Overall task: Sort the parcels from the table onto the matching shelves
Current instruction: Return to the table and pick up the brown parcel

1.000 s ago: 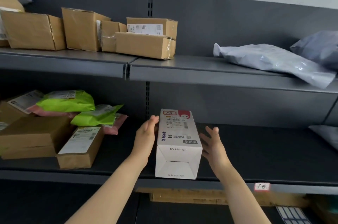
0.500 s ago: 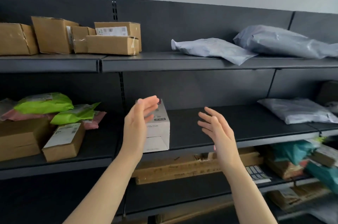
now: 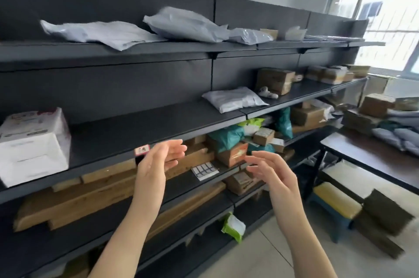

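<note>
The white printed box [image 3: 34, 143] stands on the dark middle shelf [image 3: 140, 132] at the far left, apart from both hands. My left hand [image 3: 158, 162] hovers in front of the shelf edge, fingers apart and holding nothing. To its right, my right hand [image 3: 272, 171] is likewise empty with spread fingers. A dark table [image 3: 371, 159] with grey mailer bags [image 3: 399, 137] and brown boxes [image 3: 374, 105] stands at the right.
Grey mailers [image 3: 181, 25] lie on the top shelf, another grey mailer [image 3: 233, 98] on the middle shelf. Lower shelves hold long wooden-coloured cartons [image 3: 90, 193], teal bags [image 3: 226, 139] and small boxes. A stool [image 3: 335, 207] and dark box [image 3: 385, 216] sit on the floor.
Both hands have left the white box and drawn back from the shelf. My view has swung right, so the box now sits at the far left and the table has come into sight.
</note>
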A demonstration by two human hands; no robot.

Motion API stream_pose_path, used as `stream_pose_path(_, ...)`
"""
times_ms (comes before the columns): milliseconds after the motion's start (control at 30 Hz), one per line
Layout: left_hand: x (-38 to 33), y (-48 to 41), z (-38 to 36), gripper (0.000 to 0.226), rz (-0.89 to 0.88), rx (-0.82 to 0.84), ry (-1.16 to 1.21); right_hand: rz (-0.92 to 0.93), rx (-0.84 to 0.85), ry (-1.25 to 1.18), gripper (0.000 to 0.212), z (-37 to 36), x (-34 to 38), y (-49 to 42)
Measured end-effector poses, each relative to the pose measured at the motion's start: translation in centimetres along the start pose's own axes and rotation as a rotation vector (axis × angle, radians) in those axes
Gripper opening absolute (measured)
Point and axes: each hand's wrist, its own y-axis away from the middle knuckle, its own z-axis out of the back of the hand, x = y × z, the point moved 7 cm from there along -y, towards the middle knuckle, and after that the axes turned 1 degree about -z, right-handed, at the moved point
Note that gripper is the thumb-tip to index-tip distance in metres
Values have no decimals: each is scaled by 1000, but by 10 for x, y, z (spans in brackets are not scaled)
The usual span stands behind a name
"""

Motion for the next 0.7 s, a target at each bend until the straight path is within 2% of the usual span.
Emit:
stream_pose_path(167,1,16,-130,34,27,158,108,-4,-174,61,25,122,4,8)
stream_pose_path(433,10,29,-336,34,3,495,134,-40,-518,131,33,300,-5,18)
stream_pose_path(600,39,23,-455,32,53,626,180,-48,-733,180,34,393,-19,12)
stream_pose_path(700,54,13,-528,39,72,706,213,-71,-843,222,37,444,-26,-1)
